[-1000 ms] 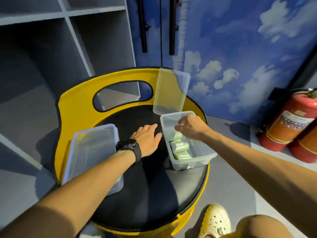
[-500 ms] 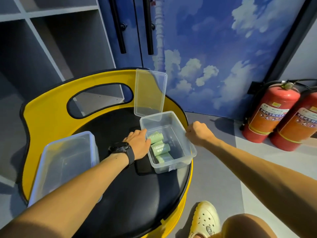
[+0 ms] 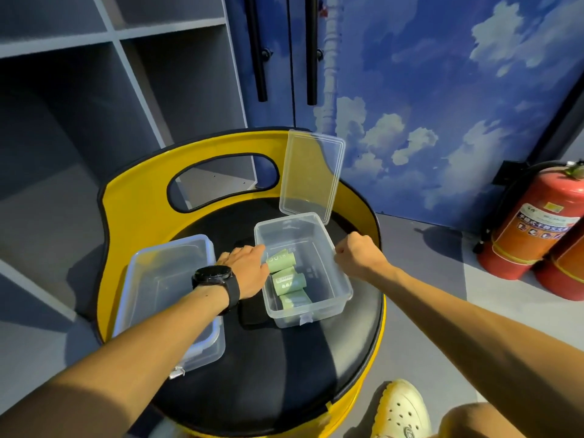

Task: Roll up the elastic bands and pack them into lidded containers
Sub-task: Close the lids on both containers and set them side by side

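Note:
A clear open container (image 3: 325, 311) stands on the black seat, its hinged lid (image 3: 311, 175) upright behind it. Three rolled green elastic bands (image 3: 286, 278) lie in a row along its left side. My left hand (image 3: 248, 268), with a black watch on the wrist, rests with straight fingers against the container's left wall. My right hand (image 3: 357, 257) is curled at the right rim and seems to grip it; its fingertips are hidden. A second clear container (image 3: 202, 349) sits at the seat's left edge, partly under my left forearm.
Both containers are on a round yellow chair (image 3: 132, 216) with a black cushion (image 3: 284, 374). Grey shelving (image 3: 94, 90) is at the left. Two red fire extinguishers (image 3: 531, 235) stand on the floor at the right. My pale shoe (image 3: 401, 409) is below the seat.
My right hand has come out of the open container and now sits curled at its right rim. My left hand has slid right against the container's left wall. The view has shifted.

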A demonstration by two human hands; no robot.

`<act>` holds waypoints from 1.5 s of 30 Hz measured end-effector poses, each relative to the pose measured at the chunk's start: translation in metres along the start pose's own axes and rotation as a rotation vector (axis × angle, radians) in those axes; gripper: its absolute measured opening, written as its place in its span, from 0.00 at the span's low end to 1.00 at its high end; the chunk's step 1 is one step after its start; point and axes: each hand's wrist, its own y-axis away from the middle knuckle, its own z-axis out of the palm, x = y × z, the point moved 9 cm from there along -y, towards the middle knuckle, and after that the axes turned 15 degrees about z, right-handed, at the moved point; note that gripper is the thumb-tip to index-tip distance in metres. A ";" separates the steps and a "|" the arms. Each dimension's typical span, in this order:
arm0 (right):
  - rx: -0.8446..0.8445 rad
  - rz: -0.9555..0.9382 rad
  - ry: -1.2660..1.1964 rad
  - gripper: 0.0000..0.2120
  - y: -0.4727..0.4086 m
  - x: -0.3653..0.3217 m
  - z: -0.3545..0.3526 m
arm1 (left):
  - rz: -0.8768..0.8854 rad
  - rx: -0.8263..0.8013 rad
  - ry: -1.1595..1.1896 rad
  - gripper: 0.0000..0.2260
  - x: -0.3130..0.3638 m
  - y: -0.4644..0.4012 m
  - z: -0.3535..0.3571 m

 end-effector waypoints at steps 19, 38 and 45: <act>-0.013 0.055 -0.130 0.12 -0.030 -0.013 -0.019 | -0.008 0.199 0.047 0.20 -0.033 -0.032 -0.043; 0.241 0.034 -0.259 0.13 -0.150 -0.038 -0.037 | 0.026 0.324 0.369 0.21 -0.049 -0.221 -0.057; 0.264 0.054 -0.309 0.11 -0.163 -0.037 -0.039 | 0.070 0.410 0.353 0.14 -0.047 -0.239 -0.058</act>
